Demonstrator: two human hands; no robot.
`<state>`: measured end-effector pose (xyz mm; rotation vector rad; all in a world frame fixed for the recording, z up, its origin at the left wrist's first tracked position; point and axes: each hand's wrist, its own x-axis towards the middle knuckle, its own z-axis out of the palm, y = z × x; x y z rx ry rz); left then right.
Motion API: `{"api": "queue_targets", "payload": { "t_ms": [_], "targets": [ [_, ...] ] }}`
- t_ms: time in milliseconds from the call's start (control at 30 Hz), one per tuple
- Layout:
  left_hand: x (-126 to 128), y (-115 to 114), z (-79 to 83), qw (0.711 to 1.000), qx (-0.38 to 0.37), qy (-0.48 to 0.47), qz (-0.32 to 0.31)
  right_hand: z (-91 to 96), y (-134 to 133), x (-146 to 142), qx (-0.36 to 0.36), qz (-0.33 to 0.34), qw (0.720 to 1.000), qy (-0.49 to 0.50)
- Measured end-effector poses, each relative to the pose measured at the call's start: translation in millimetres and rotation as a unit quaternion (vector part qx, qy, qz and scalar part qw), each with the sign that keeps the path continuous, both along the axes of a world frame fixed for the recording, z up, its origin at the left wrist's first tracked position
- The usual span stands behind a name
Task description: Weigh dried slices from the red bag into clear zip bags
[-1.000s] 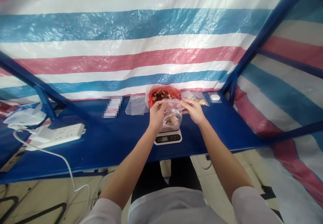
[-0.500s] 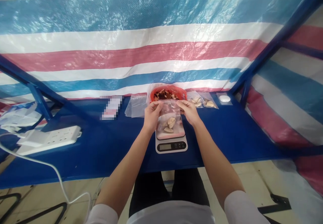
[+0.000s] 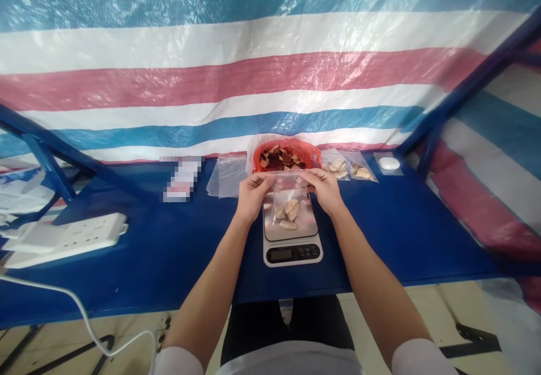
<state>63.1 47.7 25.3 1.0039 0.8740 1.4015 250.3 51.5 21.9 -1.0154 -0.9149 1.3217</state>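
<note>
My left hand (image 3: 255, 196) and my right hand (image 3: 321, 189) pinch opposite sides of the top edge of a clear zip bag (image 3: 288, 201). Several pale, chunky pieces (image 3: 288, 215) lie at its bottom. The bag hangs over the steel pan of a digital kitchen scale (image 3: 291, 251), and its lower end appears to rest on the pan. Just behind my hands stands a red bowl (image 3: 284, 155), lined with clear plastic and holding dark reddish dried pieces. Two filled clear bags (image 3: 349, 165) lie to the right of the bowl, and a flat empty bag (image 3: 227, 177) lies to its left.
All this stands on a blue table (image 3: 380, 240). A white power strip (image 3: 63, 240) with a white cable lies at the left, a blurred card (image 3: 181, 179) behind it, and a small white round object (image 3: 389, 163) at the back right. Striped tarpaulin and blue frame bars surround the table.
The view has tipped lower, showing more of the scale and table. Both hands keep hold of the bag, whose top edge is now pulled straighter between them.
</note>
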Motion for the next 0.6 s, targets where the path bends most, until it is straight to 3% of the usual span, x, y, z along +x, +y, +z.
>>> {"api": "queue_targets", "payload": {
  "t_ms": [400,600],
  "targets": [
    [-1,2,-4.9,0.999,0.013,-0.014,0.031,-1.2,-7,1,0.013,-0.002,1.0,-0.026],
    [-3,3,-9.9,0.996,0.024,0.01,0.081,7.0,-14,-1,-0.031,0.023,0.998,-0.04]
  ]
}}
